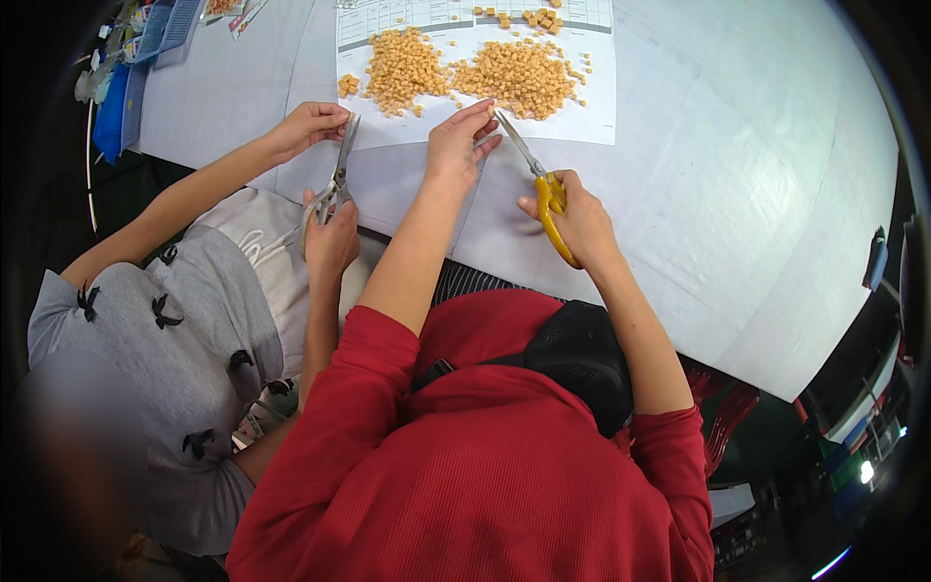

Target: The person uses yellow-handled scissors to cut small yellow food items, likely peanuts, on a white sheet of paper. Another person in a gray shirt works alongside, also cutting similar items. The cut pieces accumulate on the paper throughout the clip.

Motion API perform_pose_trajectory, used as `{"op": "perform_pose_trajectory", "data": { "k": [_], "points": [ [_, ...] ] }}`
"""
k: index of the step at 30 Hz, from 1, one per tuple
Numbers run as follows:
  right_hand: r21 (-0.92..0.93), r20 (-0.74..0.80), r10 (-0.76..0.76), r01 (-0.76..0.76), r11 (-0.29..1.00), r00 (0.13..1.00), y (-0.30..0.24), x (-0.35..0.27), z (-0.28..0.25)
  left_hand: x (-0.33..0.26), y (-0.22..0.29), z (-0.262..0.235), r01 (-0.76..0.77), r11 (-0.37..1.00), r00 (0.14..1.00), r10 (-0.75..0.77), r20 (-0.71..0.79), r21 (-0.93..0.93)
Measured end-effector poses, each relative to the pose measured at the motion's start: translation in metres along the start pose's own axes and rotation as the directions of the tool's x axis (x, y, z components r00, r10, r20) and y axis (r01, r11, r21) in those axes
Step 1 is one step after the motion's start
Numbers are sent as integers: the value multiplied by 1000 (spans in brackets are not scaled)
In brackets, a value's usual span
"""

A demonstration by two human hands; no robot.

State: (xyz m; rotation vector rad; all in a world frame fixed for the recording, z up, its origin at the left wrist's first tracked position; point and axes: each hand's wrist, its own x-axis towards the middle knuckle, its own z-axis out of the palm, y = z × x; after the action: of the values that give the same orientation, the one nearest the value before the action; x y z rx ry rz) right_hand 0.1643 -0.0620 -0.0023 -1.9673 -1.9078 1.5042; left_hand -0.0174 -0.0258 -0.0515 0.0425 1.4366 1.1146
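Note:
My left hand (458, 145) is pinched at the edge of a paper sheet (590, 130), its fingertips on a small tan piece (492, 109) that is mostly hidden. The blade tips of yellow-handled scissors (551, 199) reach up to that piece. My right hand (584, 221) is wrapped around the scissors' handles. Just beyond my hands, two heaps of tiny tan cubes lie on the sheet, a left heap (402, 70) and a right heap (521, 80). Several larger tan cubes (541, 19) sit behind the right heap.
At my left a co-worker in a grey shirt (204, 320) holds metal scissors (336, 184) close to my left forearm. The white table (718, 194) stretches right. Blue baskets (170, 29) stand at the far left, and a red chair (729, 412) is at my right.

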Motion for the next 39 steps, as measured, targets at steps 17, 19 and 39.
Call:
{"op": "perform_pose_trajectory", "data": {
  "k": [17,19,39],
  "points": [
    [43,22,3,-4,999,1000,5,2,4,-11,-2,4,-24,997,1000,23,14,67],
    [49,32,8,-9,999,999,5,1,2,-12,-2,6,-26,998,1000,26,3,56],
    [44,-60,-46,49,998,997,9,3,-16,7,22,12,-335,820,930,208,303,465]
  ]
}}
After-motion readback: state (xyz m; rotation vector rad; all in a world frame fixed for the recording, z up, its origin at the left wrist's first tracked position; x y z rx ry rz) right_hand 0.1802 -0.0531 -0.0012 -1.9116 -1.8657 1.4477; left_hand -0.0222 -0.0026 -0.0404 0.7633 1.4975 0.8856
